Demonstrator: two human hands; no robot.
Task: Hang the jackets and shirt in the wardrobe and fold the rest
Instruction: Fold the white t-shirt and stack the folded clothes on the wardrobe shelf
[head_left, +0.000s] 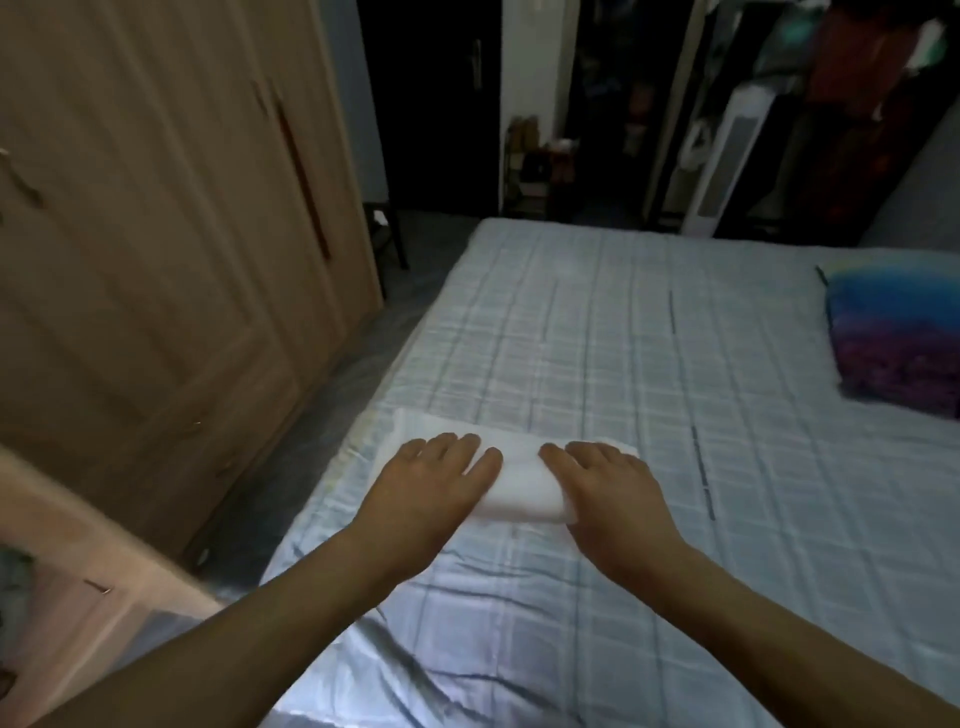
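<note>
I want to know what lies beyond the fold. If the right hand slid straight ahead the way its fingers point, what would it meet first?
The right hand lies flat on the folded white cloth, fingers pointing up-left. It would cross more cloth, then likely bare bedsheet.

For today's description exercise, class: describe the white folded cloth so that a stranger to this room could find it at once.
Start at the large bed with the pale blue checked sheet, beside the tall wooden wardrobe. Near the bed's wardrobe-side edge lies the white folded cloth, with the left hand and right hand pressing flat on it. It is plain white, unlike the blue and purple pillow.
</note>
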